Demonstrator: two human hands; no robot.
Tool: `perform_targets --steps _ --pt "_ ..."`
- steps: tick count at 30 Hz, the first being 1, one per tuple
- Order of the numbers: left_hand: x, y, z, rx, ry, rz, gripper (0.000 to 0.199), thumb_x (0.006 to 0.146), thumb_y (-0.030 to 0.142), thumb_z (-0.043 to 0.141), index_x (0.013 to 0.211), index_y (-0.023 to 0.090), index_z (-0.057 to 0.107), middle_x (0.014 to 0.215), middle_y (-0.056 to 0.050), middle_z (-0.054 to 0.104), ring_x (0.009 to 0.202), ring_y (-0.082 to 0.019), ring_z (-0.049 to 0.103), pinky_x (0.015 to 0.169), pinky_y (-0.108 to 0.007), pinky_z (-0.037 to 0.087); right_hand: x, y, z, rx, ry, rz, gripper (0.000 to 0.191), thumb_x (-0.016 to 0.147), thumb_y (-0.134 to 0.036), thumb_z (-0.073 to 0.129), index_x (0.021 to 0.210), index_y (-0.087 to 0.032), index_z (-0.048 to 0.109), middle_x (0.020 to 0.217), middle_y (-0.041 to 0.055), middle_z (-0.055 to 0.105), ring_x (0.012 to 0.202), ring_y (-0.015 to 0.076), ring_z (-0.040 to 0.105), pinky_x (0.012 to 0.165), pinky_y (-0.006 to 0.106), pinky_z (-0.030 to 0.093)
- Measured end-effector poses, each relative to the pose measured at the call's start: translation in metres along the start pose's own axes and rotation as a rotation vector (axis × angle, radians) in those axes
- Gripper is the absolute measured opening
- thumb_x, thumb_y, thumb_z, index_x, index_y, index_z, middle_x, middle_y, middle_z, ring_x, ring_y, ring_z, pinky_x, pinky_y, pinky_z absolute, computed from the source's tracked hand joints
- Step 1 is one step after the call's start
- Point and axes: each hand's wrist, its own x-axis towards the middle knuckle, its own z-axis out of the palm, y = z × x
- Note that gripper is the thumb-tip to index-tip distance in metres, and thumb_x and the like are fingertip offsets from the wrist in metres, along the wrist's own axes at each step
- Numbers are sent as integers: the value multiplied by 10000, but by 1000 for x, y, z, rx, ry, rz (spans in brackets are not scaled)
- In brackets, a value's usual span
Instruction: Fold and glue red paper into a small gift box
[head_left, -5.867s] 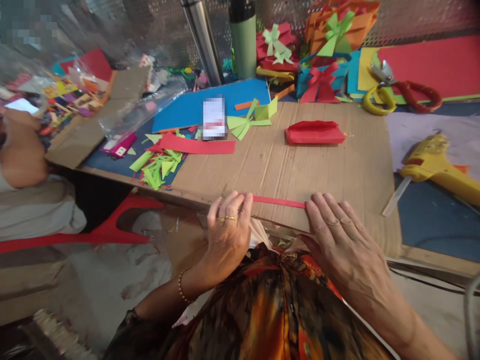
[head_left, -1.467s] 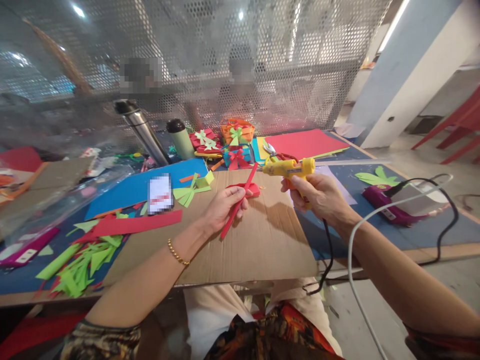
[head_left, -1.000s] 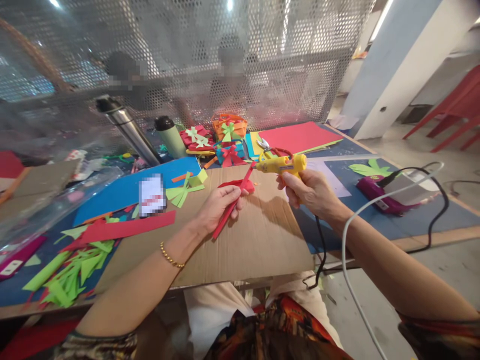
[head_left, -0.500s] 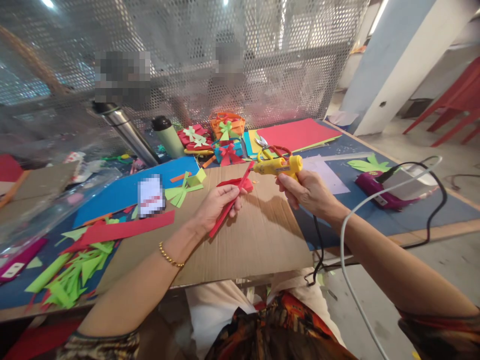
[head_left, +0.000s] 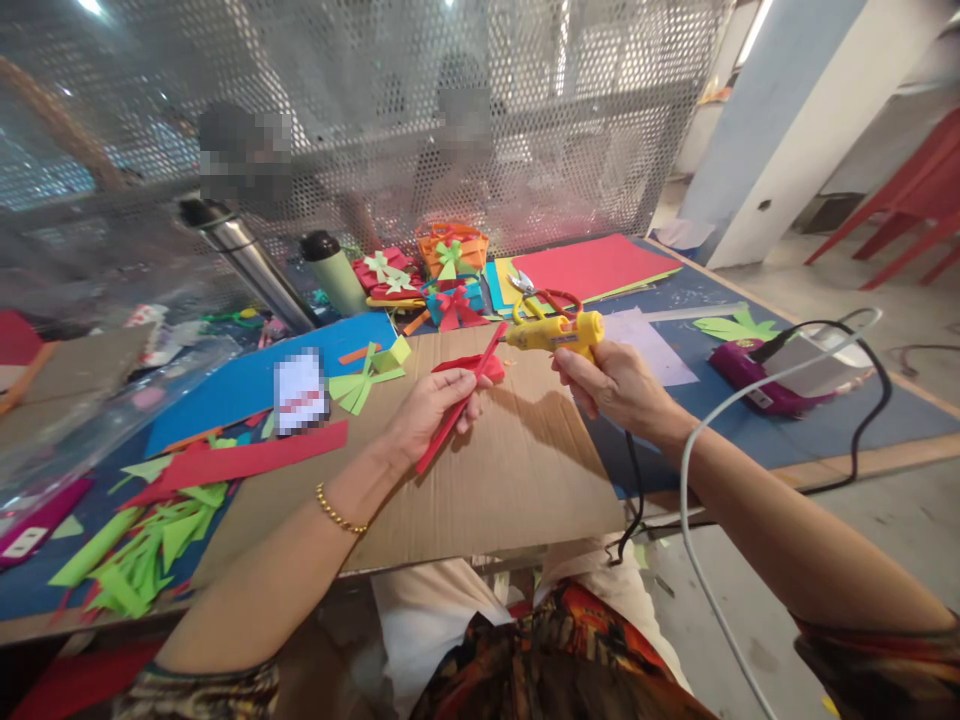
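Observation:
Between the thumb and fingers of my left hand (head_left: 442, 405) is a narrow red paper strip (head_left: 448, 432), held slantwise over a cardboard sheet (head_left: 517, 490). My right hand (head_left: 615, 380) is wrapped round the handle of a yellow glue gun (head_left: 551, 334). The gun's nozzle points left and sits at the upper end of the strip; whether it touches cannot be made out. Just behind my left fingers a red folded paper piece (head_left: 491, 368) lies on the cardboard, partly hidden by the hand and strip.
Green paper scraps (head_left: 161, 545) and a wide red strip (head_left: 262, 462) lie left. Small paper baskets with bows (head_left: 454, 275), scissors (head_left: 536, 290), a steel flask (head_left: 247, 265) and a green bottle (head_left: 334, 272) stand behind. At right, cables run to a purple-and-white power strip (head_left: 780, 375).
Both hands stay almost where they were, with the glue gun still at the strip's upper end. The view has shifted very slightly.

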Motion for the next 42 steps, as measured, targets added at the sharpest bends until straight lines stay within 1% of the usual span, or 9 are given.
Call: perform_targets --steps 7,11,15,19,23,27,31,36,42 --pt "1 0 0 -18 -7 -5 203 930 301 742 883 105 719 578 8 636 430 -62 536 436 -152 384 -3 -2 3 -25 -37 13 483 974 -633 544 692 -241 538 407 -44 498 395 115 483 486 296 397" --pt "1 -1 -1 -5 -6 -3 230 915 333 771 890 110 719 584 12 636 432 -65 536 445 -163 397 -5 -3 5 -19 -56 -1 488 970 -643 551 690 -243 528 414 -55 492 380 102 462 462 286 380" --pt "0 -1 -1 -20 -11 -9 259 894 355 797 894 109 716 592 9 641 436 -65 535 445 -166 398 -7 -4 6 -7 -82 0 524 950 -688 543 677 -242 521 425 -59 476 371 95 437 430 280 341" --pt "0 -1 -1 -27 -6 -9 265 890 354 800 890 104 714 587 9 639 428 -64 527 439 -169 388 -9 -7 6 -68 -98 -4 566 939 -725 520 652 -237 519 415 -48 473 383 99 442 462 286 367" --pt "2 -2 -1 -28 5 -19 266 887 346 802 873 98 709 586 4 642 430 -65 527 443 -176 390 -10 -7 5 -46 -127 16 551 953 -706 516 660 -239 517 406 -36 477 406 114 462 481 291 382" --pt "3 -2 -3 -36 10 -22 288 869 360 814 897 94 709 585 1 646 436 -76 528 442 -186 393 -8 -3 1 -14 -98 7 517 959 -686 532 705 -237 565 395 -30 480 439 139 491 500 302 403" --pt "3 -3 -4 -43 10 -22 295 865 366 816 915 94 713 590 0 650 445 -78 534 446 -186 393 -7 0 0 -11 -78 0 519 967 -667 524 676 -239 558 397 -26 492 427 131 486 517 308 418" --pt "2 -4 -3 -47 -1 -12 257 913 340 768 927 86 730 606 -11 665 448 -69 539 458 -173 399 -7 -3 4 11 -98 34 494 937 -675 539 736 -225 570 418 -53 472 382 104 430 442 285 350" --pt "2 -3 1 -75 -18 11 199 971 265 698 957 72 744 652 -33 694 465 -60 545 486 -161 418 -8 -7 6 -33 -104 20 495 927 -682 535 740 -225 554 434 -61 469 385 101 440 456 281 369"
